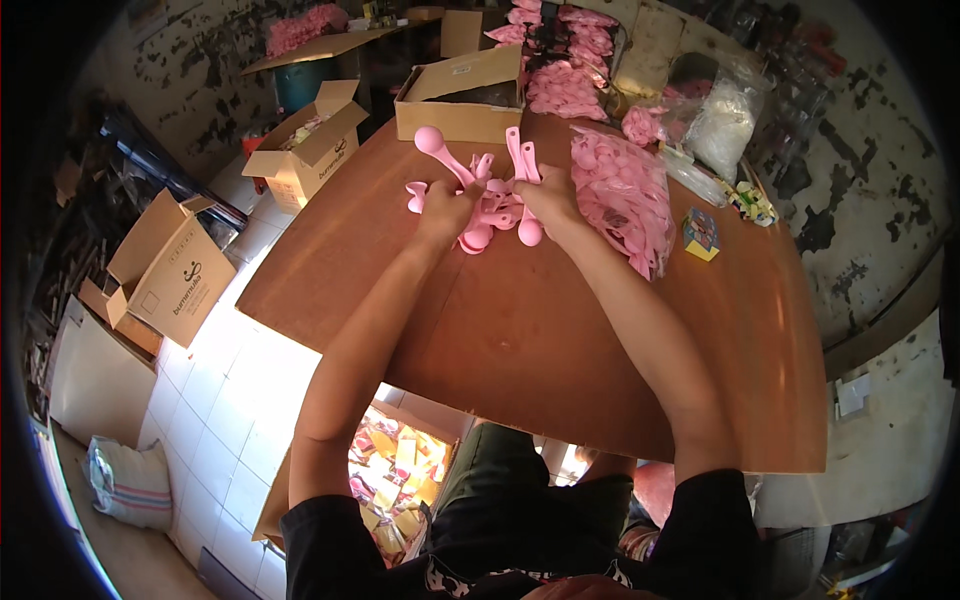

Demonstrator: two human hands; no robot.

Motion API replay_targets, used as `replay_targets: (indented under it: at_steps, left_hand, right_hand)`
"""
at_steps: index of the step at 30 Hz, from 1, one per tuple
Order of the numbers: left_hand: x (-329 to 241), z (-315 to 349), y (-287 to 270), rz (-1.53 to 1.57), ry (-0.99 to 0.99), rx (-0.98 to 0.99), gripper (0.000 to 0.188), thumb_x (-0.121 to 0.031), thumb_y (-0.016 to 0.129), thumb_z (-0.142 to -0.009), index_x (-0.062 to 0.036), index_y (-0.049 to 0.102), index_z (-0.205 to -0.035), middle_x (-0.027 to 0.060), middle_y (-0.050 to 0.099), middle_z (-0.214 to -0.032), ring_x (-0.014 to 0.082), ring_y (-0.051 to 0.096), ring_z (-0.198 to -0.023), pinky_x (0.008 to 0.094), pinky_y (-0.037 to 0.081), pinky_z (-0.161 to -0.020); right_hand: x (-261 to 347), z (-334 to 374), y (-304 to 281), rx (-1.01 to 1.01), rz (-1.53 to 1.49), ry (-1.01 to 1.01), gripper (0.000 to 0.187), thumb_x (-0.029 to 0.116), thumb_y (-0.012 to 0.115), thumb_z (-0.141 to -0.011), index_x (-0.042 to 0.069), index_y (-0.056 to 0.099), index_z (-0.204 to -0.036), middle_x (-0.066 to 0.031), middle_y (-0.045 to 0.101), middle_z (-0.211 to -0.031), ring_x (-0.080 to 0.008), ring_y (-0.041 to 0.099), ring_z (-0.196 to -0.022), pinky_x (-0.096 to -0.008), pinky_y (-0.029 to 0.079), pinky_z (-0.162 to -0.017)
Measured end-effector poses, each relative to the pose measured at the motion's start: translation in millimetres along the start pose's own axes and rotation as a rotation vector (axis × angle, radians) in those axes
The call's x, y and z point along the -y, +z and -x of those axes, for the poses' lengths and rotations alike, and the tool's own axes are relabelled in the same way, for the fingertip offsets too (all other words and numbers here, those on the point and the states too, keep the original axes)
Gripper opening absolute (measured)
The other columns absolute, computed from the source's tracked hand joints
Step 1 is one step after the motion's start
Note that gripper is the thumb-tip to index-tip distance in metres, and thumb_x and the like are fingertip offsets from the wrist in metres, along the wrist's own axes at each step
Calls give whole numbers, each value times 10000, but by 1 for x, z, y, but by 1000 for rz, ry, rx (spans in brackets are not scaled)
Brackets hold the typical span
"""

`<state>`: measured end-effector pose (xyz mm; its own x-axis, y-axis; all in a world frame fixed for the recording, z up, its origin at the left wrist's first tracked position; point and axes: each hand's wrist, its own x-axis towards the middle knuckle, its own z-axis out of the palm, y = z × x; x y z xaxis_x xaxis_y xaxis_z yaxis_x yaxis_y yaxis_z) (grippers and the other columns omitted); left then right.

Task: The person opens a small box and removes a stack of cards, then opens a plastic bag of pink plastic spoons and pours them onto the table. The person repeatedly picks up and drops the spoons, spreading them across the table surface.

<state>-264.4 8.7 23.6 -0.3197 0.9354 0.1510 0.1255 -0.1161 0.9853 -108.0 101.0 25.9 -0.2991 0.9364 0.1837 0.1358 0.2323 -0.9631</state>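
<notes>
Scoops (pixel 431 141) shared between two hands and a loose pile

Fingers of the left hand (pixel 450 207) curl closed around the handle of a pink plastic scoop (pixel 430 139), its rounded bowl pointing up and away; whether they enclose further handles cannot be told. Fingers of the right hand (pixel 550 197) pinch a pair of pink scoops (pixel 515 146), with one bowl (pixel 529 232) just on the near side of the fingertips. Between the two sets of fingers, loose scoops (pixel 478 239) lie heaped on the desk (pixel 520 340). Just right of the right fingers lies a clear bag (pixel 628 200) filled with pink pieces; farther right, a small blue-and-yellow box (pixel 701 236). Beyond the fingers stands an open carton (pixel 455 122). The work appears partway along: some scoops are taken up, the loose ones not yet, and the bagged pieces seem finished; whether either handful is complete cannot be judged.
</notes>
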Motion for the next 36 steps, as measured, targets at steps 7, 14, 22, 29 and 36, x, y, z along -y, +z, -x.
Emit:
replay_targets:
  at_steps: [7, 14, 22, 29, 36]
  left_hand:
    - [23, -25, 13, -190, 246, -173, 328, -230, 592, -951, 71, 598, -1084, 199, 697, -957, 244, 691, -819, 363, 529, -699]
    - [17, -29, 8, -173, 96, -196, 299, -245, 531, -975, 18, 611, -1093, 181, 696, -969, 250, 665, -882, 360, 495, -783]
    - [-7, -11, 10, 91, -14, -120, 289, -243, 559, -963, 15, 683, -926, 81, 662, -830, 159, 589, -734, 304, 450, -655]
    - [-45, 51, 43, 326, -78, 88, 181, -162, 499, -1002, -41, 634, -991, -13, 494, -689, 106, 487, -612, 264, 388, -565]
    - [-51, 77, 61, 445, -70, 282, 190, -225, 438, -1055, -85, 564, -1073, -20, 448, -675, 121, 474, -594, 289, 407, -573]
  right_hand:
    - [9, -10, 25, -105, 640, 5, 340, 284, 765, -734, 4, 736, -925, -239, 721, -993, -372, 711, -956, -457, 564, -811]
    - [33, 42, 0, -340, 651, -823, 219, 154, 678, -764, -6, 713, -909, -205, 725, -947, -402, 692, -901, -470, 552, -783]
    - [27, 92, -162, 408, 1137, -214, 292, 201, 586, -878, -47, 708, -971, -289, 688, -931, -415, 686, -884, -475, 518, -837]
    - [1, 65, -126, 139, 1215, -85, 402, 347, 718, -761, -39, 720, -875, -253, 704, -899, -386, 699, -896, -477, 534, -775]
    - [-1, 49, -124, 176, 1297, -5, 366, 304, 747, -667, 21, 752, -901, -212, 723, -938, -352, 713, -936, -439, 555, -810]
